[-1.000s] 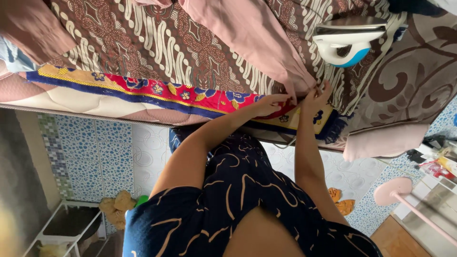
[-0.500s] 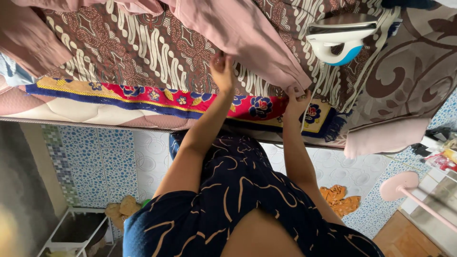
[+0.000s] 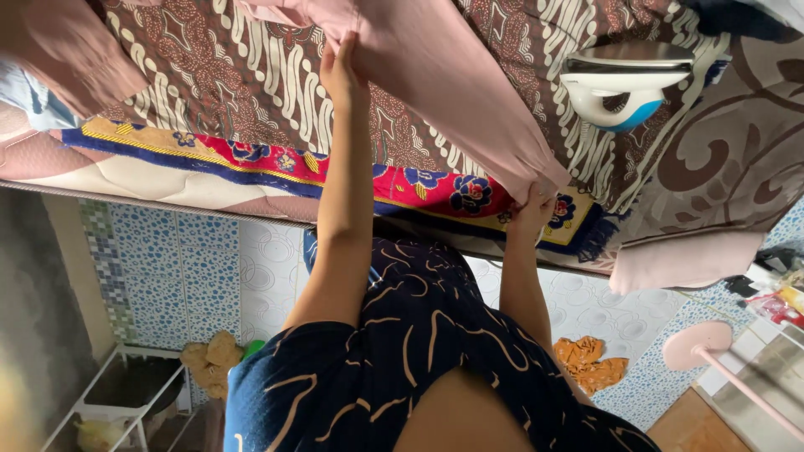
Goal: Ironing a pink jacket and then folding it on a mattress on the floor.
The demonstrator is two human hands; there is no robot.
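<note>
A long pink garment lies stretched across a brown patterned cloth on a low mattress. My left hand reaches far forward and grips the garment's near edge up by its wider part. My right hand pinches the garment's narrow end at the mattress's front edge, over a red and blue flowered cloth. Between the two hands the pink fabric is pulled straight.
A white and blue iron stands on the mattress at the upper right. A pink folded cloth hangs off the right corner. On the tiled floor are an orange rag, a pink stand, a white rack and a tan soft toy.
My left hand has slid from beside my right hand up along the pink garment's edge, far forward. My right hand has kept its hold on the narrow end.
</note>
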